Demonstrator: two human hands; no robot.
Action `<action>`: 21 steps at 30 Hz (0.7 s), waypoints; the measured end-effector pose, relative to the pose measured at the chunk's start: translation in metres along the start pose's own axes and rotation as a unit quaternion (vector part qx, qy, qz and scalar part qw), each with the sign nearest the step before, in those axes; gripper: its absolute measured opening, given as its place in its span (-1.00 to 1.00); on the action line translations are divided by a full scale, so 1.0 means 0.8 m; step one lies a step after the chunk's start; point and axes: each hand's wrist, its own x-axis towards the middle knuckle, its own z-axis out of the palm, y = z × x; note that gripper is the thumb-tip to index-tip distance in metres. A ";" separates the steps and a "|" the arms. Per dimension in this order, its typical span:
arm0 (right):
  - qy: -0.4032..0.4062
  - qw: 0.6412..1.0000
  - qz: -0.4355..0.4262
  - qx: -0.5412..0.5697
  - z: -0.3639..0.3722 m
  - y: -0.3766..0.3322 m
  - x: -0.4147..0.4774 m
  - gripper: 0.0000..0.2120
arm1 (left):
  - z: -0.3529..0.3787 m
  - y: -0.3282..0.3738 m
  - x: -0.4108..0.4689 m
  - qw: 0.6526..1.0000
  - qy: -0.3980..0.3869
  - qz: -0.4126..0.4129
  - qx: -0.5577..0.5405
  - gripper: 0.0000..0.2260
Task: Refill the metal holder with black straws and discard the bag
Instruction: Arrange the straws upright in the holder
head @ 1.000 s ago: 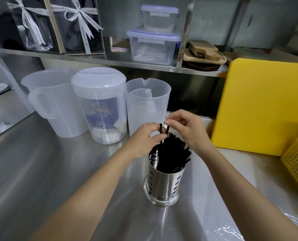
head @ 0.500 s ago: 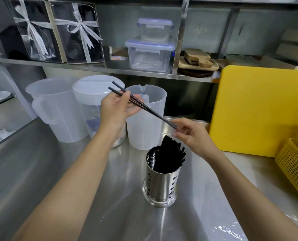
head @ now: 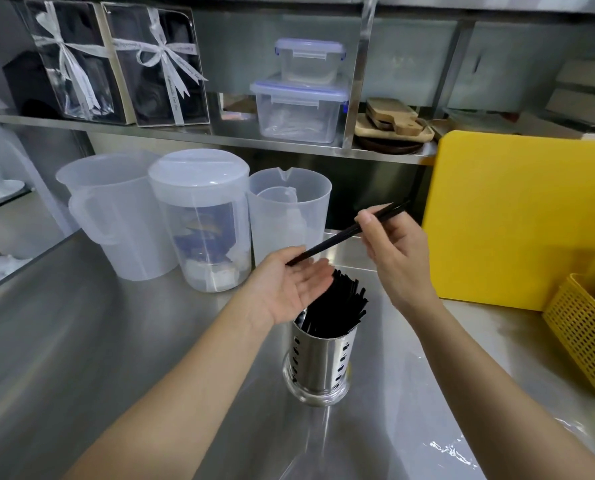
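A perforated metal holder (head: 318, 367) stands on the steel counter, packed with black straws (head: 336, 306) that lean to the right. Above it my right hand (head: 398, 252) pinches a couple of loose black straws (head: 344, 233) near their upper end. Their lower tips rest against the palm of my left hand (head: 294, 287), which is flat with the fingers apart, just above and left of the holder. A clear plastic bag (head: 452, 452) lies crumpled on the counter at the lower right.
Three translucent plastic jugs (head: 199, 220) stand behind the holder on the steel counter (head: 81, 341). A yellow cutting board (head: 518, 216) leans at the right, with a yellow basket (head: 583, 334) beside it. The shelf above carries boxes, containers and wooden boards.
The pulled-out straws have passed from my left hand's grip to my right hand. My left hand has dropped and opened flat under their tips; the straws now slope up to the right.
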 end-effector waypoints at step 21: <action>-0.073 0.991 0.022 -0.109 -0.025 0.006 -0.001 -0.79 | -0.050 -0.014 0.048 0.807 0.140 0.313 0.481 -0.82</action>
